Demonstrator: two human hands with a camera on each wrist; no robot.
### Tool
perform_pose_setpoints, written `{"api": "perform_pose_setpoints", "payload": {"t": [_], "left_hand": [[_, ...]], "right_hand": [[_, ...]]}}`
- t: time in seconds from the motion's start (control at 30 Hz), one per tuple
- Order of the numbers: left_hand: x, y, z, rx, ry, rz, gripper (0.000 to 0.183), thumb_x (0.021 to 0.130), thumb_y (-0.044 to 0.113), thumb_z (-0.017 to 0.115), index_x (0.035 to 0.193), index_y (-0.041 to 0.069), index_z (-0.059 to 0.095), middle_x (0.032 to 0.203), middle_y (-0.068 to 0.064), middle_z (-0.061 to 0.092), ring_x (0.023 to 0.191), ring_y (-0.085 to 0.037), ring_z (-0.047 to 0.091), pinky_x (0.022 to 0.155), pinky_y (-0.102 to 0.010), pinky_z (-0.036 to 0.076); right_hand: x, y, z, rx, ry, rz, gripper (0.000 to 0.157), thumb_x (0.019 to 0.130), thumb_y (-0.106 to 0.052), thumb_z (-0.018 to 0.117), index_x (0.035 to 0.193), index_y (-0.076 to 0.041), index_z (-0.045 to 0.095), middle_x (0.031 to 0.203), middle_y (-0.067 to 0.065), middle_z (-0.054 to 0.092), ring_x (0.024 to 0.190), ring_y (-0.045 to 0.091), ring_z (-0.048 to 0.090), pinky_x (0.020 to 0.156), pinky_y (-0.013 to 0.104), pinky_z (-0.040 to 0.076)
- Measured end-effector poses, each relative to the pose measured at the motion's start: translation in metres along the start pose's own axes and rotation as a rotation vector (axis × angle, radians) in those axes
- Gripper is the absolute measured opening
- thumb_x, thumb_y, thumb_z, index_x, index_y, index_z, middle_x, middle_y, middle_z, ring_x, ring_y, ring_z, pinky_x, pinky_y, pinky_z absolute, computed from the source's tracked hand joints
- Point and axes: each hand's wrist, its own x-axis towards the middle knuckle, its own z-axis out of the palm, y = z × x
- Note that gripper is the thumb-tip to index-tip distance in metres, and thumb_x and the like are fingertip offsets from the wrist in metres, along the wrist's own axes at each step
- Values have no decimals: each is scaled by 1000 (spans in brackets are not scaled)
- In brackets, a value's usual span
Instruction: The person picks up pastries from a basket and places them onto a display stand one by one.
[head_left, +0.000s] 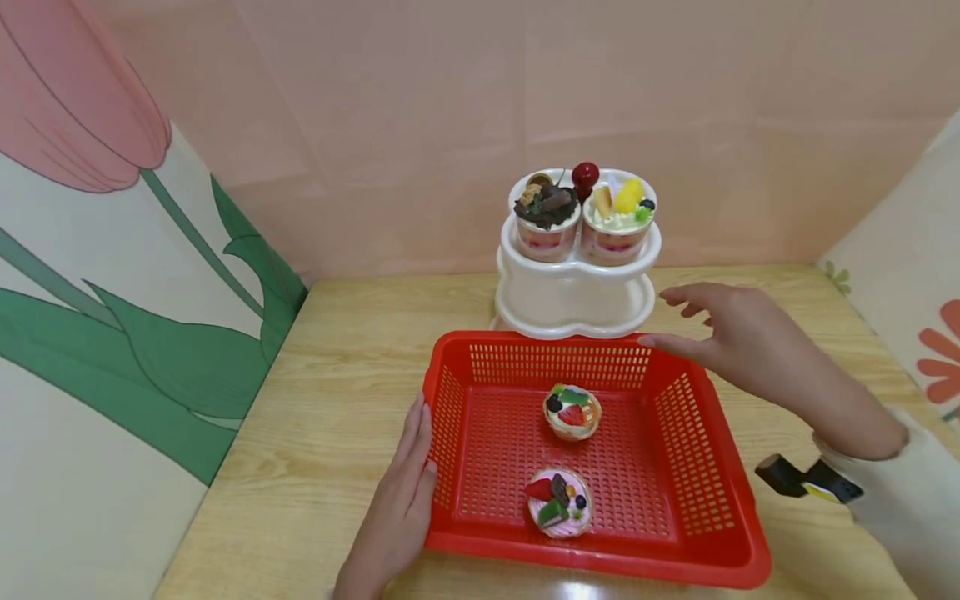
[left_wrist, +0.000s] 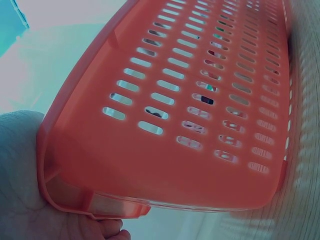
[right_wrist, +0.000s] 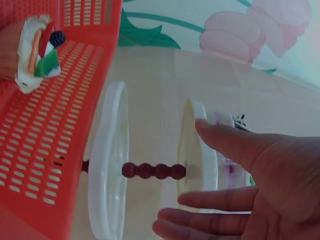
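Right grip (head_left: 746, 337) released, thumb and fingers parted around nothing; it hovers by the rear right corner of the red plastic basket (head_left: 600, 566), just right of the lower tier of the white two-tier stand (head_left: 573, 304). Left grip (head_left: 397, 508) not clenched: fingers extended, laid against the basket's left edge. Cream fruit tart (head_left: 572, 414) inside the basket, toward its rear edge, left of and below the right grip; pink-cream tart (head_left: 559, 502) near the front edge, right of the left grip. Two dessert cups (head_left: 546, 242) on the upper tier. Stand near the rear edge of the surface (head_left: 337, 375).
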Motion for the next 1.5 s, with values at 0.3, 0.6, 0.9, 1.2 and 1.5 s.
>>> {"api": "perform_pose_setpoints", "payload": {"t": [0.3, 0.6, 0.9, 1.2, 1.5], "left_hand": [[0, 1, -3, 8, 15, 20, 68, 107, 9, 42, 164, 28, 10, 167, 25, -4, 153, -3, 6, 119, -42, 22], [-1, 3, -1, -17, -4, -19, 67, 108, 11, 40, 163, 31, 8, 166, 26, -5, 153, -3, 5, 119, -42, 22], [0, 1, -1, -6, 12, 15, 67, 107, 8, 41, 164, 28, 10, 167, 25, -4, 153, -2, 4, 120, -40, 20], [-1, 0, 0, -9, 18, 27, 68, 107, 8, 42, 164, 27, 10, 167, 24, -3, 153, -2, 5, 120, -39, 20], [0, 0, -1, -17, 20, 35, 68, 107, 7, 42, 164, 27, 11, 168, 24, -2, 153, -2, 6, 119, -39, 21]], "right_hand": [[0, -5, 21, 158, -185, -144, 57, 82, -43, 84, 124, -7, 71, 110, 5, 75, 92, 19, 70, 71, 33, 61], [5, -5, 42, 192, -307, -216, 65, 81, -48, 83, 126, -4, 69, 119, 10, 72, 104, 28, 70, 82, 44, 61], [15, -9, 68, 169, -381, -247, 75, 81, -53, 81, 132, -1, 65, 126, 14, 69, 111, 31, 67, 89, 48, 58], [23, -16, 80, 163, -456, -267, 75, 82, -49, 82, 135, 0, 62, 129, 15, 67, 112, 29, 66, 92, 49, 57], [35, -10, 89, 177, -590, -309, 79, 83, -36, 85, 144, 3, 53, 137, 17, 62, 120, 33, 61, 101, 54, 50]]}}
